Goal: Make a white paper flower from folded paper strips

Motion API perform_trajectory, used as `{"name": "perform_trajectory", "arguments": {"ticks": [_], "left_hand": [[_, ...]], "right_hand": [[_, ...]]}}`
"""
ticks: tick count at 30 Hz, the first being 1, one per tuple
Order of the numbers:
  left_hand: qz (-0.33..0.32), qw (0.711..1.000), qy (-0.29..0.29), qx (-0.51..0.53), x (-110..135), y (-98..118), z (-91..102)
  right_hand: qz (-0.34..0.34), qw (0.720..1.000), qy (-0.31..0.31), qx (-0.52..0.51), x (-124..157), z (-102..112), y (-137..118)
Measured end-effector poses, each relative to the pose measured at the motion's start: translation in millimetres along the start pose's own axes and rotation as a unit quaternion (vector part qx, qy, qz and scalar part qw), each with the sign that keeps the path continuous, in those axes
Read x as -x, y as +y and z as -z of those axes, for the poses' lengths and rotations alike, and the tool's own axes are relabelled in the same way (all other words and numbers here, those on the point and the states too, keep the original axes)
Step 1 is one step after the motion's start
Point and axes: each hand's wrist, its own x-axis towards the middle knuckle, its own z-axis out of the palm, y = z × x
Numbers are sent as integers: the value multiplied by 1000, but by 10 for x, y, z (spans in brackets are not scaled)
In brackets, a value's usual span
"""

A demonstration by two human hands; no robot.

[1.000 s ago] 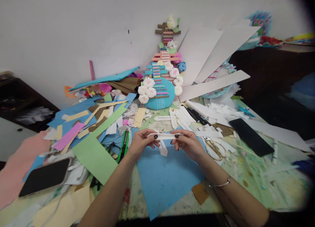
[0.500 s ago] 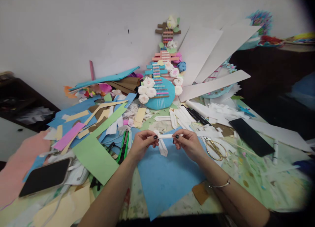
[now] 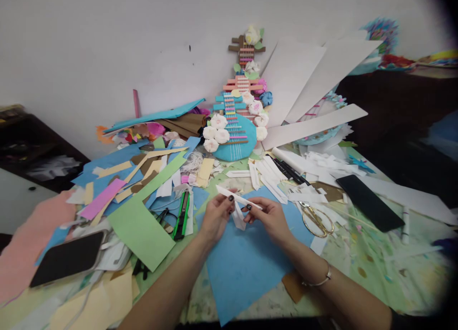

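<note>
Both of my hands hold a narrow white paper strip [image 3: 237, 200] above a blue paper sheet [image 3: 246, 258] at the table's middle. My left hand [image 3: 217, 214] pinches the strip near its left part, thumb on top. My right hand [image 3: 269, 217] pinches its right end. The strip tilts, its left end higher and farther away. A short folded white piece [image 3: 238, 216] hangs below the strip between my hands.
Gold scissors [image 3: 315, 219] lie right of my right hand, a green utility knife [image 3: 182, 214] left of my left hand. Black phones rest at left [image 3: 66, 258] and right [image 3: 369, 202]. Coloured paper scraps cover the table; a paper guitar model [image 3: 234, 125] leans on the wall.
My hands have come closer together and moved slightly nearer to me. The strip, level a second ago, now tilts with its left end raised.
</note>
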Motion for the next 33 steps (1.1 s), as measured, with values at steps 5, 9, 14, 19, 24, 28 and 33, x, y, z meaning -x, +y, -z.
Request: {"name": "perform_trajectory", "arguments": {"ticks": [5, 9, 14, 19, 24, 28, 33], "left_hand": [[10, 999, -6, -34, 4, -119, 7], [-21, 999, 9, -39, -4, -128, 13], [43, 998, -29, 43, 89, -54, -74], [144, 988, -45, 44, 137, -47, -109], [83, 996, -41, 18, 104, -62, -122], [39, 998, 4, 54, 23, -9, -76], [31, 988, 79, 125, -142, 161, 123]], "right_hand": [[7, 999, -11, 31, 36, -66, 12], [-12, 999, -30, 31, 44, -93, 46], [-22, 996, -82, 12, 87, -189, 69], [-36, 994, -100, -1, 123, -280, 60], [-52, 994, -93, 2, 109, -281, 76], [-65, 991, -118, 13, 35, -174, 66], [61, 946, 89, 306, -191, 282, -54]]}}
